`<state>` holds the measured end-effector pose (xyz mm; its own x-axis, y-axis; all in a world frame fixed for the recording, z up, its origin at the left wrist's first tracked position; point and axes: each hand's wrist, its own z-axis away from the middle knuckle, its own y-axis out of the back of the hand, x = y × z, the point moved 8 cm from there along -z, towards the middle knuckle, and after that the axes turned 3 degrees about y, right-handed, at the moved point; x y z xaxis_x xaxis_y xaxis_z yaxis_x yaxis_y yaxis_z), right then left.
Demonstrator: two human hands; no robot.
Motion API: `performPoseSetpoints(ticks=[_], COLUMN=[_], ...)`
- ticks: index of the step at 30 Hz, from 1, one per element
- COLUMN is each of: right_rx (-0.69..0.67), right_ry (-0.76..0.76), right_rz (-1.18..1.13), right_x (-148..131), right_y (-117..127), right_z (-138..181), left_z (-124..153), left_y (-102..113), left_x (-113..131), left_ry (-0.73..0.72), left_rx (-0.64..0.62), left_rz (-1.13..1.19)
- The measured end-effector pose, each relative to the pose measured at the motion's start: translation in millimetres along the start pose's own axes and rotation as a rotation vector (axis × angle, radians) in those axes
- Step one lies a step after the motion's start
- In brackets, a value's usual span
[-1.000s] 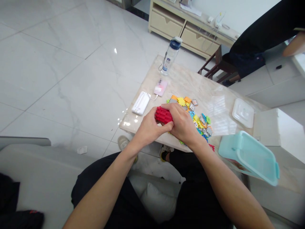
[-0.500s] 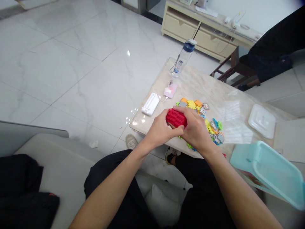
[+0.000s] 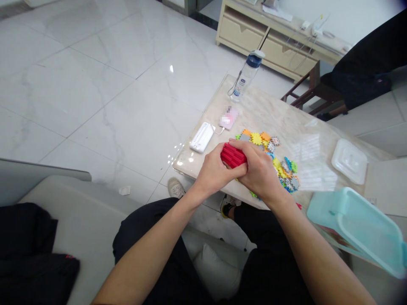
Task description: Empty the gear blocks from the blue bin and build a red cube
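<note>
Both hands grip a stack of red toothed plastic pieces [image 3: 232,155] above the table's near edge. My left hand [image 3: 213,170] closes around its left end, with the thumb along the near side. From the right, my right hand [image 3: 260,171] wraps over the other end, fingers bent. Parts of the stack are hidden behind the fingers. Just beyond and to the right of my hands lie several loose gear-shaped pieces [image 3: 256,138] in yellow, orange, grey, green and blue. More of them [image 3: 288,171] spread beside my right wrist.
On the marble-look table [image 3: 270,101] stand a clear water bottle [image 3: 244,80], a pink phone [image 3: 229,118] cabled to a white power bank [image 3: 202,137], and a white lid [image 3: 349,162]. A teal bin [image 3: 345,201] is at the right. Another person's dark-clothed leg [image 3: 362,63] shows beyond the table.
The red stack tilts slightly in my hands and has shifted a little to the left. My right hand has moved slightly left with it. Both hands keep hold.
</note>
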<state>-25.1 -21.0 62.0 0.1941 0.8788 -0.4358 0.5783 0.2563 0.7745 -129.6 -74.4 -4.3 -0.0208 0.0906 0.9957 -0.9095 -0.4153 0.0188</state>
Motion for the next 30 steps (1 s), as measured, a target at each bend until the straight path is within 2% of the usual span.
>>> performPoseSetpoints(ticks=[11,14,21,30], right_rx=[-0.009,-0.017,0.026,0.045], right_ry=[-0.044,-0.066,-0.005,-0.022], right_rz=[0.025,0.038,0.023,0.040], right_x=[1.7,3.2,-2.2,-1.3], right_y=[7.9,7.6,11.0,14.6], right_z=[5.6,6.2,0.1,2.6], left_z=[7.1,8.6,4.0,4.1], left_y=[-2.7,-0.7,12.2,12.5], left_x=[8.6,12.3,13.6,12.2], left_ry=[-0.038,-0.054,-0.084,-0.066], left_rx=[0.020,0.054,0.149,0.124], left_rz=[-0.085,-0.095,-0.039,-0.062])
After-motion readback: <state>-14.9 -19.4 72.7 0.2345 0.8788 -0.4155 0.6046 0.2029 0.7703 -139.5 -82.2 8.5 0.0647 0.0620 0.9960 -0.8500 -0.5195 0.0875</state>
